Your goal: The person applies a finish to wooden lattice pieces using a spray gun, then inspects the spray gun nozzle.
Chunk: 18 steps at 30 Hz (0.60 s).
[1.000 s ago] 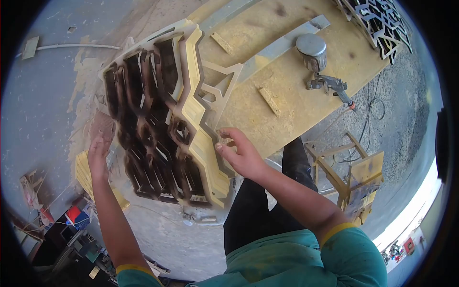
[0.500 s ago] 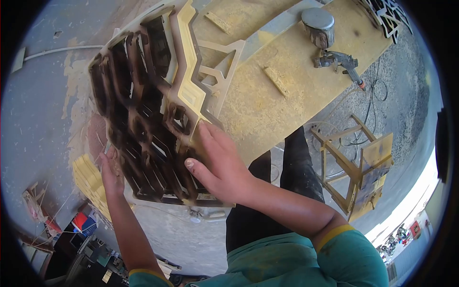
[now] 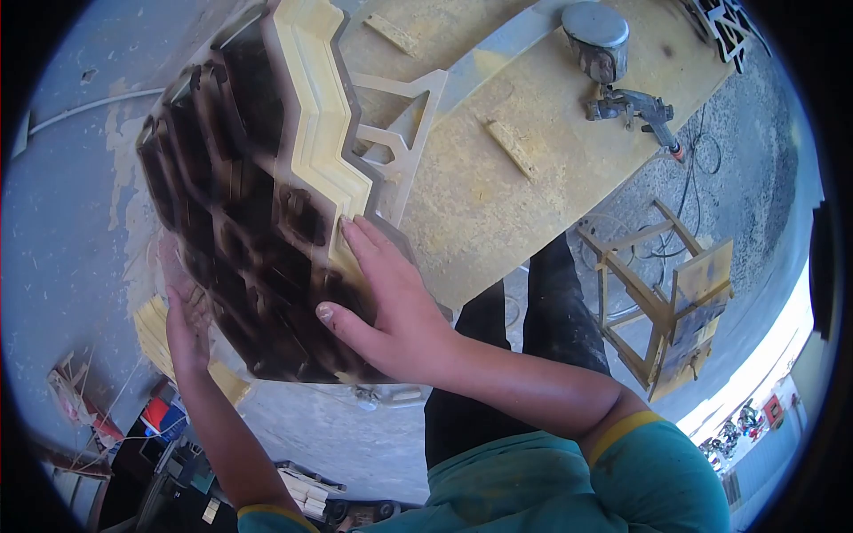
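A thick stack of cut wooden lattice panels [image 3: 235, 213] fills the left middle, propped up between my hands. Dark brown paint covers its honeycomb-like face, while the stepped side edge [image 3: 306, 115] is pale bare wood. My right hand [image 3: 395, 306] grips the near right edge, fingers along the side and thumb over the painted face. At the left edge my left hand [image 3: 188, 324] supports the stack, its fingers partly hidden behind it. A single pale cut-out panel [image 3: 418, 133] shows just beyond the stack on the worktable [image 3: 480, 204].
On the table stand a spray gun [image 3: 626, 107] with a metal cup and two small wood strips [image 3: 511, 149], [image 3: 391, 35]. Dark lattice pieces [image 3: 729, 31] sit at the far corner. A wooden stand [image 3: 662, 302] and a hose [image 3: 697, 169] are on the floor at right. Another pale stack [image 3: 155, 333] is at left.
The stack has shifted left and turned, so more of its pale side edge shows and the gaps through it look darker. Both hands have moved left with it.
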Each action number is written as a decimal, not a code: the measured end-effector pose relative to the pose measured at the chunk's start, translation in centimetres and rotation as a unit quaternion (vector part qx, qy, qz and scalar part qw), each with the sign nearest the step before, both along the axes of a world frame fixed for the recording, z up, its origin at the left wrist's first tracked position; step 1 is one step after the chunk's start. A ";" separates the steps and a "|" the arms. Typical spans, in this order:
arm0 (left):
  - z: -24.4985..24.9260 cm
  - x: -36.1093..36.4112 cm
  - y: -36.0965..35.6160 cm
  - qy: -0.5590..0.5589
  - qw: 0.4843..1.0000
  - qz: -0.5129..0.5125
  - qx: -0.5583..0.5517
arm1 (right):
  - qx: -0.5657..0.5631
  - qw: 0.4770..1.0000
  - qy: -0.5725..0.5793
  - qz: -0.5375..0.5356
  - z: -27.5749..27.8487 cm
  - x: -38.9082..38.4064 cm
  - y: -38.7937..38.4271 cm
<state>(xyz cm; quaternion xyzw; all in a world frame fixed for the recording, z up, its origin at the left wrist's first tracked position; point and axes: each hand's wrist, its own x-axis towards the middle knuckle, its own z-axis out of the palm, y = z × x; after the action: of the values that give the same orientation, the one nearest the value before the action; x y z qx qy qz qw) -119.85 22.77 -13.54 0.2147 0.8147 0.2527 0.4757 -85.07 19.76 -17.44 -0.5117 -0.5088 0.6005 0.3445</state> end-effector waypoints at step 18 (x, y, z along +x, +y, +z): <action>-4.2 2.9 -0.8 -0.384 0.921 0.060 0.000 | -0.280 0.957 0.028 -0.074 -5.3 -1.3 -3.1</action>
<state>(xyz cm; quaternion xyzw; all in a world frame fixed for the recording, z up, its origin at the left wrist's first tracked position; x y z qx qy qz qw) -116.93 21.95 -17.71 0.0522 0.5805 0.3438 0.7363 -86.33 16.64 -22.76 -0.6068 -0.2711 0.7059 0.2449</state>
